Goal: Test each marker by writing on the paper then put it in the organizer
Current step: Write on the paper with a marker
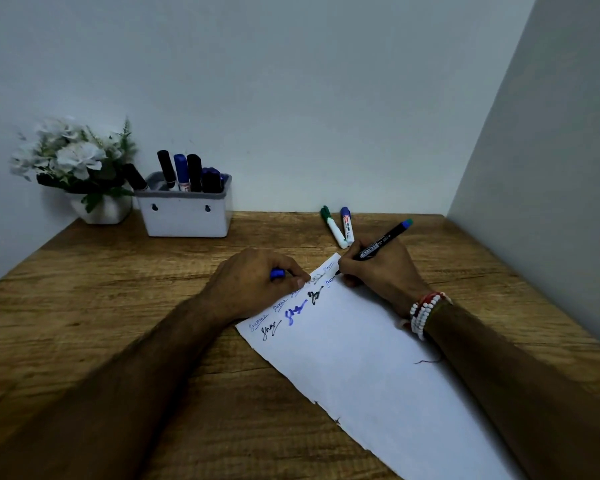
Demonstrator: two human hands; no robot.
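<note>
Hidden or unclear: the marker tip sits under the right fingers, so contact with the sheet is hard to confirm; the small blue object in the left hand is mostly covered by the fingers and cannot be named with certainty; the handwriting is too small to read; both forearms run out of the bottom of the view.
Right hand (378, 268): fingers pressed together around a black marker (383, 241), pinching it low on the barrel, its blue-green end pointing up and away to the right.
Left hand (257, 278): curled closed on the small blue object (277, 273), resting on the upper left edge of the paper.
Paper (378, 358): white sheet lying at a slant on the wooden surface (101, 306), ragged along its lower left edge, with short black and blue scribbles in a row near its top.
Loose markers: a green-capped marker (333, 227) and a blue-capped marker (347, 225) lie side by side on the surface just beyond the right hand.
Organizer (187, 211): white bin with a grey rim at the back near the wall, holding several black and blue markers upright.
Flower pot (99, 207): white pot of pale flowers just left of the organizer.
Wrist: red and white beaded bracelets (425, 311) on the right wrist.
</note>
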